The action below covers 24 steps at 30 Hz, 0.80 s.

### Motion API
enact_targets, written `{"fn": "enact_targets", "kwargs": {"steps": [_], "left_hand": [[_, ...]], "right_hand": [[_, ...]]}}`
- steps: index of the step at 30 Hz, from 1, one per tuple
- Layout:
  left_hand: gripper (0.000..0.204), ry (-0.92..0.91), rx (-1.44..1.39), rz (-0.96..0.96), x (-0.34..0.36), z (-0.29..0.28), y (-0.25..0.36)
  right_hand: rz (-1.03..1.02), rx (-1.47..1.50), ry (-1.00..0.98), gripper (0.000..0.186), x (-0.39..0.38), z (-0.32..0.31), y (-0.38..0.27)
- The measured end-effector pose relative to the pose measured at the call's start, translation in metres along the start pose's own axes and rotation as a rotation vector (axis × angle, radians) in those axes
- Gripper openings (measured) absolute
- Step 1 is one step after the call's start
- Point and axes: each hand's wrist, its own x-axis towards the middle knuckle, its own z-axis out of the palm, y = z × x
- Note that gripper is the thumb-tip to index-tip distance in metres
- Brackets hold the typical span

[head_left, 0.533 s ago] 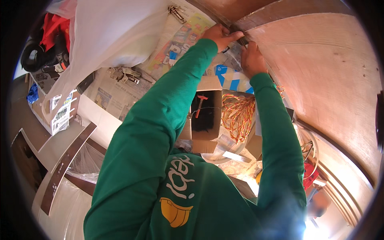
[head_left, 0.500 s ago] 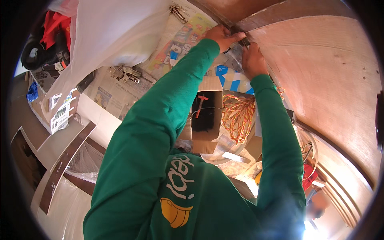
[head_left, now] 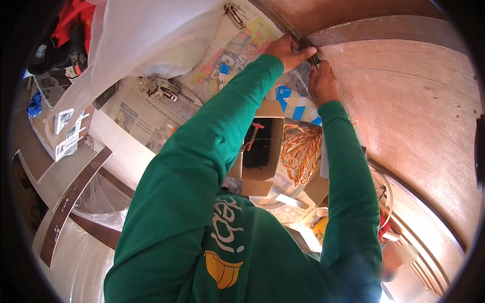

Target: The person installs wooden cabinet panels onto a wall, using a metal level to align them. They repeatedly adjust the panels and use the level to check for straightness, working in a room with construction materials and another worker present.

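Note:
Near the join of wooden panels at upper right, my left hand [head_left: 290, 54] is closed, its thumb on a small dark metal piece [head_left: 314, 59]. Just below it my right hand [head_left: 323, 85] is closed at that piece's lower end; its fingertips are partly hidden. Newspaper sheets [head_left: 131, 111] lie under both arms, with blue-and-white tape [head_left: 285, 101] below the hands. A cardboard box [head_left: 275, 151] with black filling holds a red-headed tool [head_left: 255, 132]. Orange-and-yellow twisted wires [head_left: 298, 154] lie beside it.
A curved plywood panel [head_left: 404, 91] fills the right. Metal hinge-like fittings [head_left: 156, 91] lie on the paper. White plastic sheeting [head_left: 136, 35] hangs at upper left, beside a red and black bundle [head_left: 70, 25]. Brown cut boards [head_left: 65, 212] are at lower left. A blurred person [head_left: 396, 260] shows at lower right.
Both hands and the small dark piece sit slightly lower and further right in the view. Much of the background has shifted too, as the view moved a little.

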Motion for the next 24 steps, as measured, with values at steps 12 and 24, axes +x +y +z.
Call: {"fn": "enact_targets", "kwargs": {"steps": [12,24], "left_hand": [[0.069,0.037,0.055,0.029,0.013,0.009,-0.014],[0.068,0.024,0.028,0.036,0.019,0.009,-0.015]], "right_hand": [[0.052,-0.069,-0.069,0.025,0.004,0.000,-0.005],[0.142,-0.081,-0.125,0.027,0.006,-0.007,-0.010]]}}
